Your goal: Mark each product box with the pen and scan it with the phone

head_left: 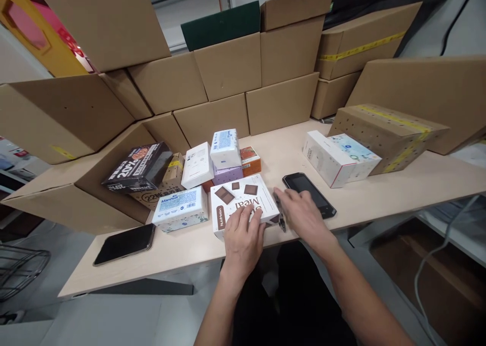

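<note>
A white "Meal" box (243, 197) printed with brown chocolate pieces lies at the table's front edge. My left hand (245, 237) rests on its near side, fingers laid over the printed top. To the right of the box, my right hand (304, 212) is closed around a small dark metallic tool (281, 219); its exact kind is unclear, and part of it is hidden by the fingers. The tool points toward the table edge, beside the box's right end. A black rugged phone (310, 194) lies partly behind my right hand.
A Manhua tissue pack (181, 209) and another smartphone (124, 244) lie left. Behind are a stacked tissue pack (226, 148), a white box (198, 165) and a black box (138, 166). A white carton (328, 161) stands right. Cardboard boxes (228, 68) wall the back.
</note>
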`<state>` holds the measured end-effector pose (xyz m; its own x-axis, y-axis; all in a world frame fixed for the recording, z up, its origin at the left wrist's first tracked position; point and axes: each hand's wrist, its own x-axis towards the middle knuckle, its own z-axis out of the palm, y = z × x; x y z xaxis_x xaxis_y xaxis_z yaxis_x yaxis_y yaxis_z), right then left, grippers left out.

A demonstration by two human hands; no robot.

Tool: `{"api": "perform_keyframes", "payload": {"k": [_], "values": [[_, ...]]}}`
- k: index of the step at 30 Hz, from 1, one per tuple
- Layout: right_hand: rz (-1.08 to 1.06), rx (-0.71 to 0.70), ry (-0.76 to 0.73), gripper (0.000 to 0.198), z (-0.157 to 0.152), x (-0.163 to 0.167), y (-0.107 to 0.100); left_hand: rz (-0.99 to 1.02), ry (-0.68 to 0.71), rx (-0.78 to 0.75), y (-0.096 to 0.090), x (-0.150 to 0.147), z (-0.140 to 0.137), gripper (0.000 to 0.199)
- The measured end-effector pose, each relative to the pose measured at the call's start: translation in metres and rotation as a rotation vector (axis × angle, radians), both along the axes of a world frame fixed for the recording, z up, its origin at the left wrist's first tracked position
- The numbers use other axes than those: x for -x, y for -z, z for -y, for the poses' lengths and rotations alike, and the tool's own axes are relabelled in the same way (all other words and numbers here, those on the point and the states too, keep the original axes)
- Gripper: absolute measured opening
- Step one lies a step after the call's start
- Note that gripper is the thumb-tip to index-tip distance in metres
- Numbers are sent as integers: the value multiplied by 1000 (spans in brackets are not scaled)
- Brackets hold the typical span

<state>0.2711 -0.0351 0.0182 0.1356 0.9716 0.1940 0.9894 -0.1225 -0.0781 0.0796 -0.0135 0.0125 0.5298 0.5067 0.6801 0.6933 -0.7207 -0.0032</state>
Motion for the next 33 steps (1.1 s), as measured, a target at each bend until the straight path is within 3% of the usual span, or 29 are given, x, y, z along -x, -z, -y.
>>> {"api": "perform_keyframes", "payload": {"k": [2,5,8,13,17,21,27,33], "values": [[-23,-116,145,51,14,-12,10,5,-8,-15,2,-1,2,33],[-66,-202,355,75,34,-30,31,6,-37,-26,1,-2,5,34],[-103,-227,353,85,38,-38,51,-3,-60,-6,-4,-2,7,33],[-170,-435,357,70,24,-36,67,59,-42,15,-10,3,4,33],[-415,-635,354,70,28,-28,63,95,-46,4,-9,7,0,24],[-616,-758,182,67,41,1,43,104,-52,-8,-4,6,-1,24],[-541,-797,-18,73,37,66,26,192,-56,34,1,6,-1,36],[-452,-825,-12,73,27,86,34,268,-74,150,-5,4,1,41]]}}
